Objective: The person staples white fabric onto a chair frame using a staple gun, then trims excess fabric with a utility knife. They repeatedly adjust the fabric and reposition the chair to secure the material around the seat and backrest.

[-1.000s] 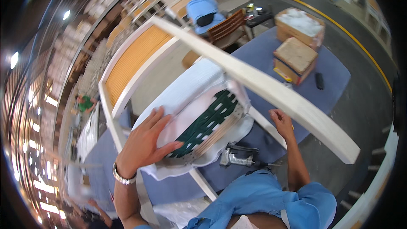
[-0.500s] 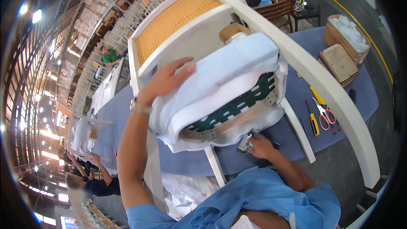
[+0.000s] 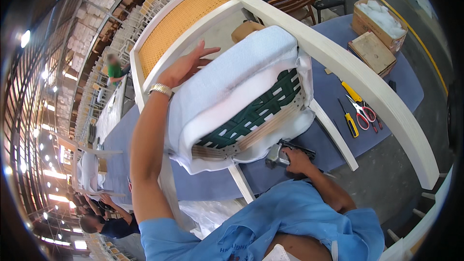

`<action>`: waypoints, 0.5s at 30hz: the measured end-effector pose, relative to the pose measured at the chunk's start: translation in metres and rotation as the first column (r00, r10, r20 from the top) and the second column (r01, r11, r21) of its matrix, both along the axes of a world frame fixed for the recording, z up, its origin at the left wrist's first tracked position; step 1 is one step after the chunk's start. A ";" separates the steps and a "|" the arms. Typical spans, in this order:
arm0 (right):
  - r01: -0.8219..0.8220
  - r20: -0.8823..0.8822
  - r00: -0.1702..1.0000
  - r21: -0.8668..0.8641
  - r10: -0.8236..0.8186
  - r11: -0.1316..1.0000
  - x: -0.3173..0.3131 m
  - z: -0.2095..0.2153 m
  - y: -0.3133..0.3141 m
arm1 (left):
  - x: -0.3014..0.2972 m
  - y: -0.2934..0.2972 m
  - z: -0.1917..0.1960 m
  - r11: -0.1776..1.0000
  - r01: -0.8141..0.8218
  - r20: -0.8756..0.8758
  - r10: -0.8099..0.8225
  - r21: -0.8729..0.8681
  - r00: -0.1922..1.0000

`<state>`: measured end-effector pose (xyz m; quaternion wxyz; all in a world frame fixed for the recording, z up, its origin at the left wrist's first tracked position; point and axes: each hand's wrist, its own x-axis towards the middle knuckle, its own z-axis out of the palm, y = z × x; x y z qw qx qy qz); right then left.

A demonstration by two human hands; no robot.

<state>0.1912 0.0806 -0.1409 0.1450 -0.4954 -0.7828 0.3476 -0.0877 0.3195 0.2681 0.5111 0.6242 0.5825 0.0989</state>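
Note:
A white wooden chair frame (image 3: pixel 357 63) with a woven cane back panel (image 3: pixel 183 17) lies tipped on the table, its seat (image 3: pixel 232 75) turned on its side. Pale blue-white fabric wraps the seat over white padding. Its underside shows dark green webbing (image 3: pixel 253 111) and a wooden rail, with loose fabric hanging along the lower edge. My left hand (image 3: pixel 187 66) is open, fingers spread, beside the seat's upper edge near the cane back; contact is unclear. Below the seat, my right hand (image 3: pixel 298 161) is closed round a grey and black staple gun (image 3: pixel 277 155) at the table's near edge.
Scissors (image 3: pixel 362 116), a yellow-handled screwdriver (image 3: pixel 349 121) and a yellow cutter (image 3: pixel 351 91) lie on the blue-grey table (image 3: pixel 333 43) at right. Beyond stand a closed carton (image 3: pixel 372 53) and a carton of white stuffing (image 3: pixel 382 21). Other people work to the left and at the back.
My left hand has come off the fabric's top and its fingers have spread. My right hand has closed more fully round the staple gun, which now shows more plainly. The view has shifted slightly.

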 end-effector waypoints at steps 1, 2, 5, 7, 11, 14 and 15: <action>0.032 -0.124 0.992 -0.002 -0.032 0.999 0.008 0.011 0.004 | 0.007 -0.001 -0.009 0.992 0.004 -0.124 0.011 0.123 0.992; 0.082 -0.203 0.974 -0.076 -0.096 0.994 0.016 0.022 0.007 | 0.011 -0.001 -0.015 0.970 0.024 -0.245 0.037 0.241 0.969; 0.259 -0.433 0.842 -0.197 -0.321 0.946 0.033 0.109 0.006 | 0.018 -0.011 -0.006 0.995 -0.013 -0.108 0.023 0.096 0.994; 0.338 -0.598 0.758 0.019 -0.260 0.941 0.037 0.156 0.016 | 0.024 -0.024 0.002 0.982 -0.010 -0.180 0.045 0.189 0.983; 0.466 -0.734 0.642 0.146 -0.220 0.873 0.039 0.240 0.026 | 0.035 -0.044 0.014 0.997 -0.066 -0.180 0.070 0.028 0.981; 0.556 -0.792 0.610 0.422 -0.006 0.716 0.036 0.259 0.036 | 0.030 -0.035 0.017 0.987 0.034 -0.404 0.032 0.155 0.914; 0.572 -0.795 0.606 0.434 -0.002 0.696 0.031 0.257 0.038 | 0.034 -0.037 0.020 0.982 0.071 -0.419 0.010 0.177 0.908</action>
